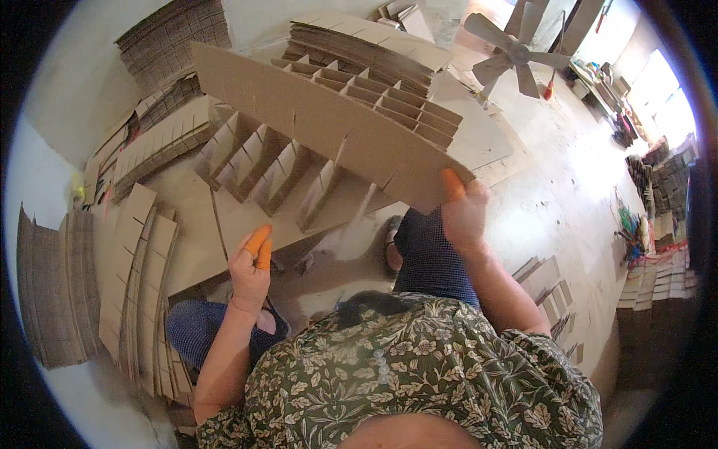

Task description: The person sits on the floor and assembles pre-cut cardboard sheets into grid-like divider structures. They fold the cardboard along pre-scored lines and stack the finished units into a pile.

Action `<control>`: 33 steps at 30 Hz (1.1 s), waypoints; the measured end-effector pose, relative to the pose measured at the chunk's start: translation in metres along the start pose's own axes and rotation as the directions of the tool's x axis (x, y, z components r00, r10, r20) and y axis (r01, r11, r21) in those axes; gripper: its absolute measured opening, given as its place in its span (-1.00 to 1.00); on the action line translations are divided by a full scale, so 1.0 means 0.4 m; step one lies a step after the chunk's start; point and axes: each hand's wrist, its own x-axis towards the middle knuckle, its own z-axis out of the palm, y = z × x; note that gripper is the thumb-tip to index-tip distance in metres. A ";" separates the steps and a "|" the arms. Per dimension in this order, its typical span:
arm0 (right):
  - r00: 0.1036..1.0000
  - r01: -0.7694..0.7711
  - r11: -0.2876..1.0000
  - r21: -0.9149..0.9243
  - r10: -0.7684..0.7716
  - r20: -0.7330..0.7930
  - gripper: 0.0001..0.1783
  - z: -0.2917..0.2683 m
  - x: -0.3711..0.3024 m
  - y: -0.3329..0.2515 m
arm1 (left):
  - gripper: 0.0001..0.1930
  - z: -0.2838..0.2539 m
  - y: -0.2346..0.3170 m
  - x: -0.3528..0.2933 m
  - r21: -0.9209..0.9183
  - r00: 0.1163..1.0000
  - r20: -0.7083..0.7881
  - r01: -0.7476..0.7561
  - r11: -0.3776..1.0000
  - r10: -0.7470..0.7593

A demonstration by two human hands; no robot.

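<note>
My right hand [465,213] grips the right end of a long brown cardboard strip [321,123] with slits along its lower edge. An orange finger cover shows on that hand. The strip slants across several slotted cardboard pieces [277,176] standing on the work surface and hides part of them. Behind it lies an assembled cardboard divider grid [396,101]. My left hand [250,262] is below the standing pieces, apart from them, with orange covers on two digits. Its fingers are loosely bent and slightly apart, and nothing shows in them.
Stacks of slotted strips lie at the left [138,284] and at the far left edge [56,284]. Further piles of cardboard [176,41] stand at the back left. A fan [517,52] is at the back right. Loose cardboard pieces [550,288] lie on the floor [553,202] at right.
</note>
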 end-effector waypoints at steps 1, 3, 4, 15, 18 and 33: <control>1.000 -0.002 1.000 -0.013 0.002 -0.005 -0.76 0.003 -0.003 0.012 | -0.79 0.002 0.003 -0.001 0.010 0.999 0.010 -0.031 0.999 0.031; 0.999 -0.031 0.999 0.008 0.031 0.023 -0.79 0.004 -0.002 0.007 | -0.79 0.005 0.004 -0.002 0.030 0.995 0.030 -0.095 0.995 0.094; 0.999 -0.010 1.000 -0.007 0.010 0.043 -0.80 0.004 0.003 0.018 | -0.80 0.007 0.004 -0.002 0.022 0.995 0.047 -0.087 0.996 0.085; 0.989 0.120 0.985 -0.125 -0.107 0.107 -0.83 0.026 0.014 0.018 | -0.78 0.028 -0.029 -0.006 -0.027 0.994 0.087 -0.061 0.998 0.063; 0.978 0.183 0.967 -0.176 -0.161 0.129 -0.84 0.024 0.026 0.033 | -0.79 0.032 -0.044 -0.007 -0.018 0.996 0.092 -0.015 1.000 0.017; 0.970 0.228 0.935 -0.270 -0.193 0.148 -0.84 -0.015 0.068 0.013 | -0.80 0.038 -0.055 0.000 -0.002 0.993 0.114 -0.018 1.000 0.018</control>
